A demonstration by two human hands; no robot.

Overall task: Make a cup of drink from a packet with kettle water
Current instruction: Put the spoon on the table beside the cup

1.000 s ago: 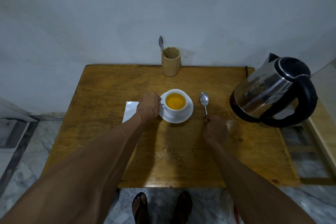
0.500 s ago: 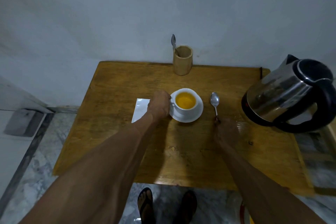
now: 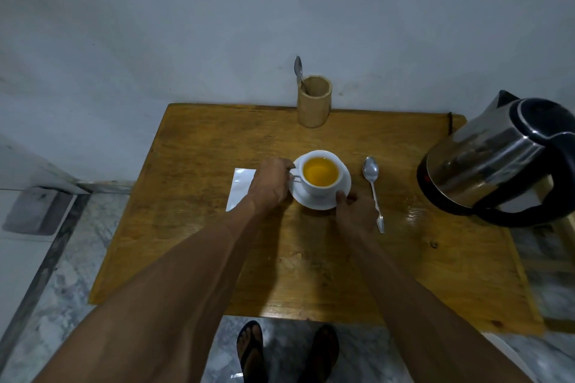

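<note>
Item, table: wooden top, pushed against the wall; bare board lies toward me, between my forearms and the near edge, with open room there. Item, kettle: steel body, black handle, standing at the table's right edge, well apart from the cup, with a wet sheen on the wood just before it. Item, holder: a wooden tube at the far edge, one spare spoon upright in it. Item, packet: flat, silvery, lying left of the saucer, partly under my wrist. Item, saucer: white, near the table's middle. Item, cup: white, seated on the saucer, filled with amber drink. Item, spoon: lying on the wood just right of the saucer, untouched. Item, my left hand: fingers curled around the cup's handle. Item, my right hand: thumb pressed on the saucer's near rim; whether the other fingers reach beneath I cannot tell. Judgement: the drink looks made, and the step in hand is steadying or lifting it for serving. The next move calls for a level lift, since the drink rides fairly high; the clear path is toward me, away from spoon and kettle.
</note>
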